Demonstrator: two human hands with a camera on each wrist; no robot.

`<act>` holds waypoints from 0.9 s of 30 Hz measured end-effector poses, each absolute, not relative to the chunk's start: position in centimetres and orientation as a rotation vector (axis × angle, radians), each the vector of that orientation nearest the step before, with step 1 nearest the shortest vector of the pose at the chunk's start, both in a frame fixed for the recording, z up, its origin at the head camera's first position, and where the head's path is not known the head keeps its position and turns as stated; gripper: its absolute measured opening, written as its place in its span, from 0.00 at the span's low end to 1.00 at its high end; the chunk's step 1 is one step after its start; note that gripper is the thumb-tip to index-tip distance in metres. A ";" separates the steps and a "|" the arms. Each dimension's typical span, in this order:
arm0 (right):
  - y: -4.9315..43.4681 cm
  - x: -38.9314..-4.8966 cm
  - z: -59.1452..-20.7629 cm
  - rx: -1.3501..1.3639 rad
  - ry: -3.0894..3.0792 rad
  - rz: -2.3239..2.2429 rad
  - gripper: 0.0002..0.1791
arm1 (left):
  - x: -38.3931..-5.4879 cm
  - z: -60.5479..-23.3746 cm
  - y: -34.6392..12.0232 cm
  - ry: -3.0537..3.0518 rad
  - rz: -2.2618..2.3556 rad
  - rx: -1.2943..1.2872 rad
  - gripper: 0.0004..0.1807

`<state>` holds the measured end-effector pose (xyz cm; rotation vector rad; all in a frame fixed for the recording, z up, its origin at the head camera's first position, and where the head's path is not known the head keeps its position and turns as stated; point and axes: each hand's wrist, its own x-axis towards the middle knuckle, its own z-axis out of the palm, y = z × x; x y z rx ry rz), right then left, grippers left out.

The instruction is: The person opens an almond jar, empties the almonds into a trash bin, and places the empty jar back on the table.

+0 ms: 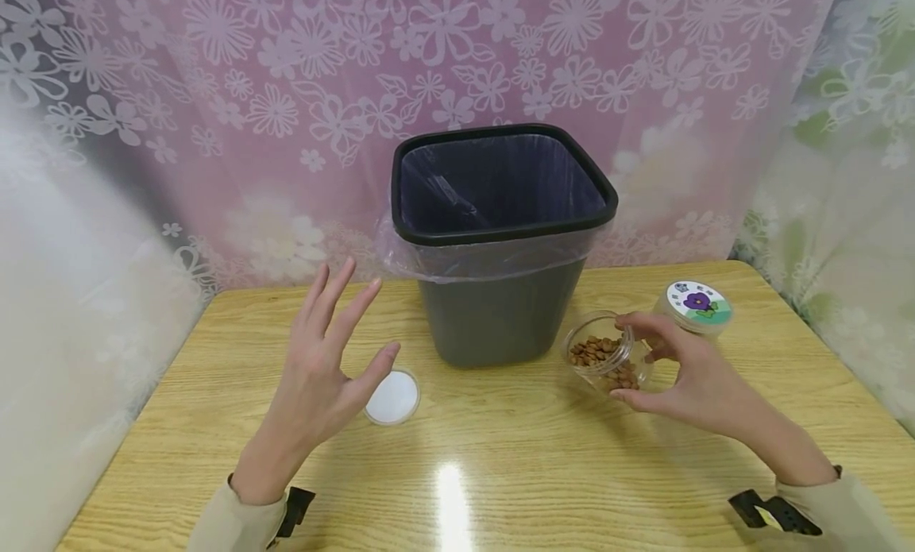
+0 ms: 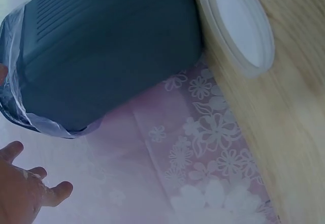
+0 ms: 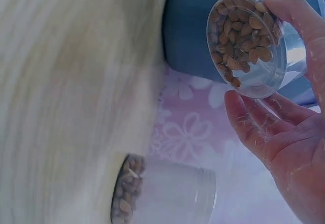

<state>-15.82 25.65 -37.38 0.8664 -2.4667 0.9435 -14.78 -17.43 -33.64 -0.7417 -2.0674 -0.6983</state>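
Between its thumb and fingers my right hand (image 1: pixel 689 377) grips a clear plastic jar (image 1: pixel 582 333), tilted with its mouth toward the left in the head view. Brown almonds (image 3: pixel 241 33) lie inside, gathered against its base in the right wrist view. The jar is beside the lower right of a dark grey trash bin (image 1: pixel 493 322). My left hand (image 1: pixel 314 377) is raised over the table with its fingers spread and holds nothing. Close to its thumb, a round white lid (image 1: pixel 393 397) lies on the table.
A see-through bag (image 1: pixel 500 262) lines the bin and hangs over its black rim. Behind my right hand stands another jar (image 1: pixel 696 306), its lid bearing a purple flower; almonds show low inside it. A floral curtain (image 1: pixel 322 139) hangs behind the wooden table (image 1: pixel 515 457).
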 end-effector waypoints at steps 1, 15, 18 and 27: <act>25.8 -15.9 -37.2 0.848 -2.465 0.930 0.54 | -14.8 -33.5 -17.3 -2.062 -0.691 -0.749 0.32; 28.0 -16.4 -35.7 0.775 -2.380 0.788 0.58 | -16.1 -30.6 -15.2 -2.017 -0.689 -0.877 0.30; 28.5 -16.6 -35.1 0.801 -2.344 0.779 0.55 | -16.4 -30.2 -14.8 -1.998 -0.692 -0.920 0.30; 29.6 -17.1 -33.3 0.760 -2.321 0.808 0.60 | -17.1 -29.5 -14.0 -2.035 -0.637 -0.941 0.32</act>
